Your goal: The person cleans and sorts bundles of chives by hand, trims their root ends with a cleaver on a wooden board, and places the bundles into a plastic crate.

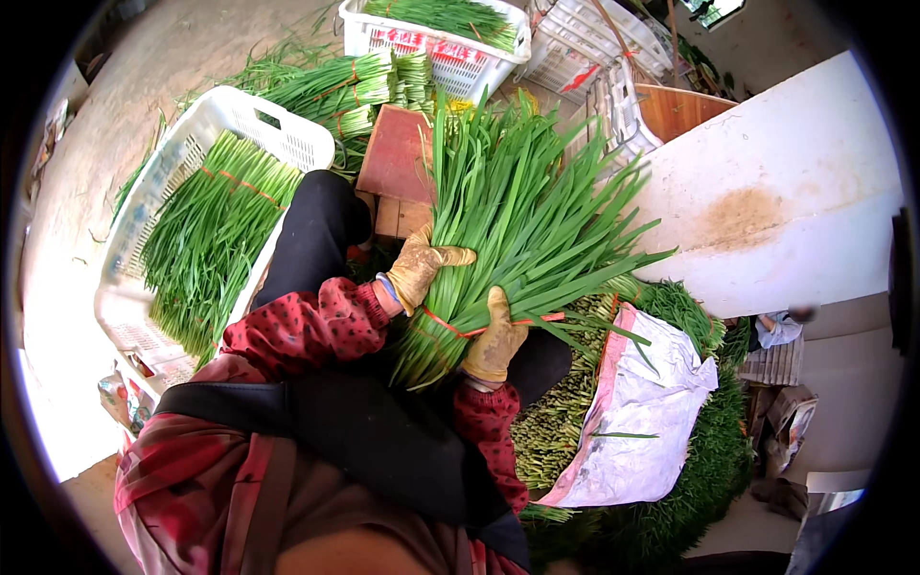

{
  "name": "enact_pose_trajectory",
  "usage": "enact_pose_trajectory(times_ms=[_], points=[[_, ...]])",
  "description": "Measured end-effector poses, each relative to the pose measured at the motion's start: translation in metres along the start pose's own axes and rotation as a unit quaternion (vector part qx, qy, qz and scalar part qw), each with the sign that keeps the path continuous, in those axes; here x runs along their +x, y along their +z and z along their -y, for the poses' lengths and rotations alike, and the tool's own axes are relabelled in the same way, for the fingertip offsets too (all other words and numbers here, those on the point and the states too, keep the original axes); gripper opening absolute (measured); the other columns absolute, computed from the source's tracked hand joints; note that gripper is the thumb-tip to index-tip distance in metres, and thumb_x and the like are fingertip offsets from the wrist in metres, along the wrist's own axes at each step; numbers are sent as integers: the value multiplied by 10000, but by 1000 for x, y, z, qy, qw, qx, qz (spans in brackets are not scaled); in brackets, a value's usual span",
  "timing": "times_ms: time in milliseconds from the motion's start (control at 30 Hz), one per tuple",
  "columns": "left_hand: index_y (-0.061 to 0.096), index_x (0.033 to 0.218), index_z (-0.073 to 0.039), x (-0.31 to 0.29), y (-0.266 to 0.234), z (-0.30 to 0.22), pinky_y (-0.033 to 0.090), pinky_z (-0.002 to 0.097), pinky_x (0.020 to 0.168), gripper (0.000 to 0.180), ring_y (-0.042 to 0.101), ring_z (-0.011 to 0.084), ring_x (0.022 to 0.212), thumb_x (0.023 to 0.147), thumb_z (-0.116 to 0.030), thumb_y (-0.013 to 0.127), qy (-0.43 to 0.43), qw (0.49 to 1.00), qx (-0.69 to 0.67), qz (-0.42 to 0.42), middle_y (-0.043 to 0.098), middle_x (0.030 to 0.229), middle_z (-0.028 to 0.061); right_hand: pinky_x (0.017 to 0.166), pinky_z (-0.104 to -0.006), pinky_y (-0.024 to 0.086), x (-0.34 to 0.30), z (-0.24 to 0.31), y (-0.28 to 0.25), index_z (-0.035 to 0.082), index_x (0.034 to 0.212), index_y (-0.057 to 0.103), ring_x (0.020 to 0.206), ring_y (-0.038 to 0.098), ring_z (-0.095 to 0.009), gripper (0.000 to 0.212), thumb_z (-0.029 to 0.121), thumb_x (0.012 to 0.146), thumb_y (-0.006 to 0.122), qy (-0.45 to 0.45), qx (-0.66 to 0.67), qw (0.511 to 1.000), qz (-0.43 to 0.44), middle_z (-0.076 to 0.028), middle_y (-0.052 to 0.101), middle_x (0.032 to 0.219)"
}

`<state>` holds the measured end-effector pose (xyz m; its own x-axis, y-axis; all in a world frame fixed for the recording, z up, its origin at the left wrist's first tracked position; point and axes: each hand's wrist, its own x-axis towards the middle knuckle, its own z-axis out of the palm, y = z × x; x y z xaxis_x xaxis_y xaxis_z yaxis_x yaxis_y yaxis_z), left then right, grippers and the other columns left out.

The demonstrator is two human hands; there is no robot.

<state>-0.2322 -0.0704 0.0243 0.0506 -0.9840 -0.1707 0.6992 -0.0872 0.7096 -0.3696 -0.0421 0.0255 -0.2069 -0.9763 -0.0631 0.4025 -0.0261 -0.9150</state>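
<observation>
- Head view, step in hand: the work seems to be at gathering and banding a leafy bunch (522,206), which lies across the person's lap between both hands.
- The gloved left hand (422,271) is closed on the bunch's left side, one digit laid over the leaves; its underside is hidden.
- The gloved right hand (494,347) clamps its fingers on the stalk end, thumb up, beside a red band (446,323); whether the band is fastened cannot be told.
- The next move likely calls for keeping both sets of fingers firm, so the stalks stay level while the band is drawn snug.
- No desk carries the bunch; a red board (395,153) sits just beyond the left fingers.
- Left of those fingers, a white crate (225,101) holds banded greens (230,211) on the pale floor (182,53).
- Right of the right fingers lie loose stalks (551,422) and a white sack (652,412).
- Farther beyond the right fingers, a stained white panel (767,192) slants across the room.
</observation>
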Motion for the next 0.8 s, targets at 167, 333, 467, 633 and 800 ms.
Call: enact_pose_trajectory(times_ms=[167, 333, 467, 633, 800], points=[[565, 1246, -23, -4, -4, 4, 506, 333, 886, 518, 638, 192, 960, 758, 12, 735, -13, 999, -32, 16, 666, 1106, 75, 912, -339, 474, 3, -4, -12, -29, 1268, 518, 1022, 583, -203, 455, 72, 858, 685, 10, -15, 1000, 19, -86, 588, 1198], [556, 1257, -28, -17, 5, 11, 510, 320, 858, 516, 626, 163, 941, 777, 22, 740, 23, 1000, 16, -1, 662, 1109, 56, 902, -327, 478, 6, 18, 13, -26, 1276, 507, 1015, 586, -193, 541, 82, 808, 757, -16, -138, 989, 57, -82, 599, 1188], [583, 1236, -48, -12, 1, 5, 484, 313, 909, 471, 614, 153, 1006, 791, 12, 727, 6, 998, 1, 65, 661, 1129, 40, 880, -325, 484, 38, 4, -4, -26, 1229, 539, 979, 591, -185, 478, 66, 805, 740, -52, -151, 987, 34, -75, 611, 1155], [601, 1210, -40, -11, -5, -2, 493, 328, 916, 446, 632, 176, 986, 778, 9, 702, -26, 997, -48, 55, 669, 1087, 49, 814, -341, 513, 27, 0, -21, -3, 1184, 582, 940, 607, -202, 355, 172, 879, 633, -10, -4, 1000, -9, -67, 613, 1113], [602, 1210, -26, -10, -9, 4, 498, 347, 925, 459, 637, 203, 1001, 763, 4, 700, -49, 996, -53, 61, 668, 1106, 65, 801, -340, 519, 19, 6, -25, -9, 1177, 579, 930, 610, -204, 335, 177, 898, 601, 17, 34, 999, -27, -80, 608, 1102]])
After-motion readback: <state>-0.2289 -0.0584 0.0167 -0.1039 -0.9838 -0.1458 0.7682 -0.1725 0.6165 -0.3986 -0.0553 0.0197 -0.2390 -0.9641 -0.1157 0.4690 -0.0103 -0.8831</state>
